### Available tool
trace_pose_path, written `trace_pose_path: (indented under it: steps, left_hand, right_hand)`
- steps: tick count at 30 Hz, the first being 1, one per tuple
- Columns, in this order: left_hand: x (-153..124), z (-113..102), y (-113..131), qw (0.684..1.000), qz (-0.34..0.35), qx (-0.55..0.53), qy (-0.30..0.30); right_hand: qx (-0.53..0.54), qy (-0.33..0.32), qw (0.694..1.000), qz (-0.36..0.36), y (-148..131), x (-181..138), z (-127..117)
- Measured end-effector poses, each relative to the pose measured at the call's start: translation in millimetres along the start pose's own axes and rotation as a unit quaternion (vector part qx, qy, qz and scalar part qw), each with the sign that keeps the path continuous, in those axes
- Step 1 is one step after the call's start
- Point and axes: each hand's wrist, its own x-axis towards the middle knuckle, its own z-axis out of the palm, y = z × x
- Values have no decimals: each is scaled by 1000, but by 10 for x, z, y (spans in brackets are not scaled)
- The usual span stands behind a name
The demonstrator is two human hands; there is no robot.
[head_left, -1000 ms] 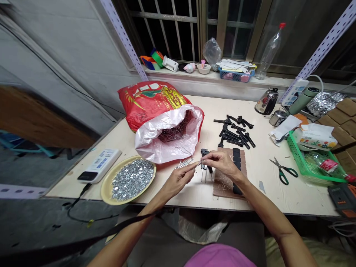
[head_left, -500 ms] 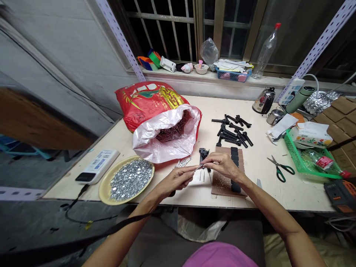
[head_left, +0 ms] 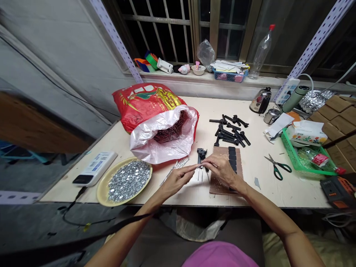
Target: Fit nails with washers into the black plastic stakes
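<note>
My left hand (head_left: 178, 180) and my right hand (head_left: 221, 167) meet over the table's front edge, both pinched on a thin metal pin (head_left: 198, 167) held between their fingertips. Just behind the fingers stands a small black plastic part (head_left: 201, 154) with pins hanging from it. More loose metal pins (head_left: 179, 164) lie left of it. A brown board (head_left: 226, 170) carrying a row of black pieces lies under my right hand.
A red bag (head_left: 147, 102) with a white liner full of pins lies at the back left. A yellow plate (head_left: 103, 188) of small silver pieces sits front left beside a white power strip (head_left: 94, 167). Black plastic parts (head_left: 230, 131), green scissors (head_left: 275, 167), a green basket (head_left: 294, 157) and a kettle (head_left: 260, 100) lie right.
Both hands stay pinched together on the pin; the view has shifted slightly, so everything sits a little further left and up. Nothing was let go.
</note>
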Motion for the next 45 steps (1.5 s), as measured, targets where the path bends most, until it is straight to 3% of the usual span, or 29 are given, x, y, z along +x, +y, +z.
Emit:
trace_pose_path:
  steps: [3,9,16,23,30,33,37,45]
  left_hand:
    - [-15,-16,74,999,-40,-23,-17]
    - [-14,-21,107,997,-56,-39,-33]
    - [19,59,32,999,-3,-40,7]
    - [6,43,58,987,-100,-121,-47]
    - [14,85,40,992,-84,-84,-34]
    - [35,92,73,990,-94,-102,-35]
    - [46,88,86,982,-119,-144,-38]
    - [66,165,31,997,-20,-61,38]
  right_hand:
    - [25,-8,1000,12,7,-5,-21]
    - [46,0,999,14,47,3,-26]
    - [-20,31,999,-28,51,-42,51]
    - [-8,36,999,-23,61,-57,44]
    - [-84,37,996,-6,88,-83,77]
    - [-30,61,997,28,51,-87,80]
    - [74,47,995,55,14,-62,34]
    - [40,50,995,78,10,-64,27]
